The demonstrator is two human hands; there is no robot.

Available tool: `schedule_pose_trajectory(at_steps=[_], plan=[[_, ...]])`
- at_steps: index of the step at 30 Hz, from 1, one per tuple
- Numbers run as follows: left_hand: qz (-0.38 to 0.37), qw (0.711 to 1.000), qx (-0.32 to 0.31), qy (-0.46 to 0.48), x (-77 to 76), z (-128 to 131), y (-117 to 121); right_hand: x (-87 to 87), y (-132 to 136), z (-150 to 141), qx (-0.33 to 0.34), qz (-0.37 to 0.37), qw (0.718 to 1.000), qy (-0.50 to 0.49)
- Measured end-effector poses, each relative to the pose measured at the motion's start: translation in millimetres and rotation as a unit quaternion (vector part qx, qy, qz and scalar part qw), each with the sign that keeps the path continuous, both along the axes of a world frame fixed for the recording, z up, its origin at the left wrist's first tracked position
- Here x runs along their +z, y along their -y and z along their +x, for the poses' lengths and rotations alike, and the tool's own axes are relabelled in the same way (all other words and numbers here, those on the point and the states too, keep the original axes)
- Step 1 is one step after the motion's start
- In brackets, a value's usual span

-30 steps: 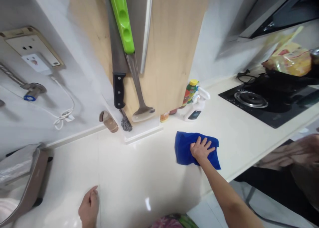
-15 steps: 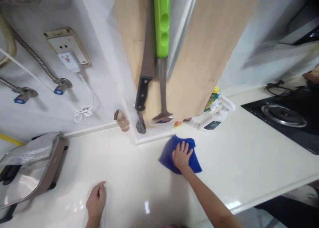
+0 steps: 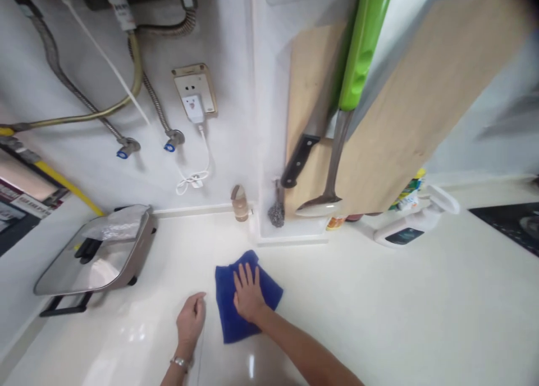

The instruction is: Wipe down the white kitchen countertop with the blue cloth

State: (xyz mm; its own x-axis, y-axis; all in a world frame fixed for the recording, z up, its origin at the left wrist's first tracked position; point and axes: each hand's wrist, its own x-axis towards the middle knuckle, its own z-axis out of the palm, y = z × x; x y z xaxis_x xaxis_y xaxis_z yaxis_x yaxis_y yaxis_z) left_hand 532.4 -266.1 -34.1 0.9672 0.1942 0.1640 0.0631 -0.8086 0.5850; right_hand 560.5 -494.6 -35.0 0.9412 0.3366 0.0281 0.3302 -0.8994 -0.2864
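A blue cloth (image 3: 229, 304) lies spread on the white countertop (image 3: 362, 313). My right hand (image 3: 249, 296) presses flat on top of it, palm down with fingers stretched out. To the left of the cloth, my left hand (image 3: 191, 316) rests at the counter, its fingers curled in and the index finger pointing forward. I see nothing in it, and it does not touch the cloth. A metal band circles my left wrist.
An electric pan (image 3: 138, 251) with a glass lid stands at left. By the wall are a small brown bottle (image 3: 240, 203) and a white spray bottle (image 3: 404, 228). A knife (image 3: 298, 161), a green-handled ladle (image 3: 357, 77) and a cutting board (image 3: 404, 116) hang above. A cooktop (image 3: 509, 220) is at right.
My right hand has slid the blue cloth leftward along the counter, close to my left hand. The view has turned left, bringing the whole pan and more pipes into sight.
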Motion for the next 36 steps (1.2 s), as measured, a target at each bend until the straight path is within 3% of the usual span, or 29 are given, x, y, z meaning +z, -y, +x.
schedule_pose_trajectory(at_steps=[2,4,10,12,16,19,22,25,31,33,36], plan=[[-0.006,1.0,-0.001,0.004,-1.2,-1.0,-0.1,-1.7,-4.4,-7.7,0.037,0.013,0.999,0.006],[-0.016,1.0,-0.004,0.006,-1.5,-3.0,-0.4,-5.4,2.5,-15.8,0.021,0.027,0.999,0.016],[-0.028,0.999,0.032,0.006,8.2,-7.0,10.2,-20.6,56.0,-43.4,-0.149,0.017,0.984,0.092],[-0.038,0.999,0.007,0.027,14.1,-5.7,30.1,-24.7,74.5,-57.0,-0.171,0.024,0.977,0.126],[-0.055,0.982,-0.163,0.076,18.4,-7.7,102.7,-35.9,105.7,-95.3,-0.155,0.018,0.973,0.172],[-0.012,0.959,-0.268,0.089,9.6,-19.0,158.7,-44.2,122.9,-123.8,-0.129,0.014,0.977,0.17],[0.071,0.94,-0.319,0.096,-5.1,-34.2,184.1,-46.7,133.0,-140.6,-0.123,0.033,0.979,0.157],[0.135,0.939,-0.3,0.099,-17.7,-46.5,170.1,-48.4,138.8,-149.9,-0.102,0.078,0.98,0.15],[0.163,0.956,-0.24,0.044,-35.4,-55.7,98.8,-75.1,173.1,-182.3,-0.111,0.17,0.963,0.177],[0.155,0.965,-0.212,0.021,-40.2,-52.6,92.7,-86.2,189.4,-194.4,-0.108,0.17,0.959,0.199],[0.152,0.975,-0.158,0.033,-42.6,-40.2,105.6,-97.6,203.5,-205.3,-0.096,0.153,0.959,0.217]])
